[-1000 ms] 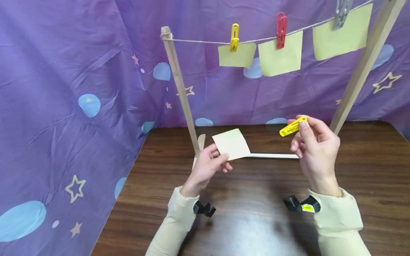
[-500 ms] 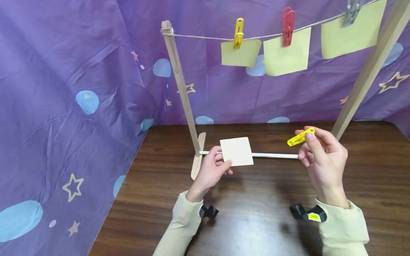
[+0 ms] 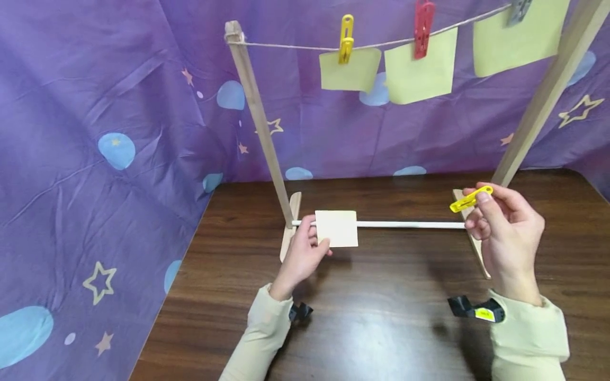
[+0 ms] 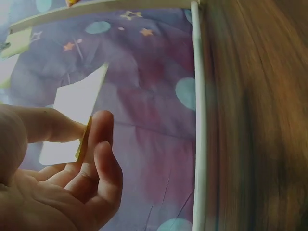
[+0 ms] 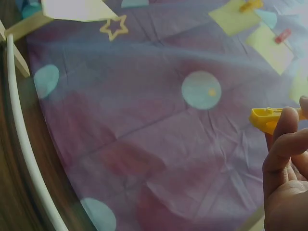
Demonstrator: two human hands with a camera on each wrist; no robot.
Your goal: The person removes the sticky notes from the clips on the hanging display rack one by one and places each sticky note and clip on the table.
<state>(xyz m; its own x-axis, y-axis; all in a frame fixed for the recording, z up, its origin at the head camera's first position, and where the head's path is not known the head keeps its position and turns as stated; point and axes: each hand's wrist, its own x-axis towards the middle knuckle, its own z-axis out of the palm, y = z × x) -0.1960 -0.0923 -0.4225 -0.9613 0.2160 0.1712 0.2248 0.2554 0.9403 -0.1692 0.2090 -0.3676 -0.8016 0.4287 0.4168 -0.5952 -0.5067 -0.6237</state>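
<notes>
My left hand pinches a pale yellow sticky note between thumb and fingers; in the left wrist view the note shows tilted, its edge under the thumb. My right hand grips a yellow clothespin by one end, the other end pointing left. Above them runs a string with three notes hung from it: the left note under a yellow clothespin, the middle note under a red clothespin, the right note under a grey clothespin.
A left wooden post and a right wooden post carry the string. Low between their feet runs a white rod, behind the hands. All stand on a dark wooden table before a purple patterned cloth.
The right hand has moved right and slightly down with the clothespin. The left hand has lowered the sticky note a little and turned it to lie squarer. The view has shifted slightly.
</notes>
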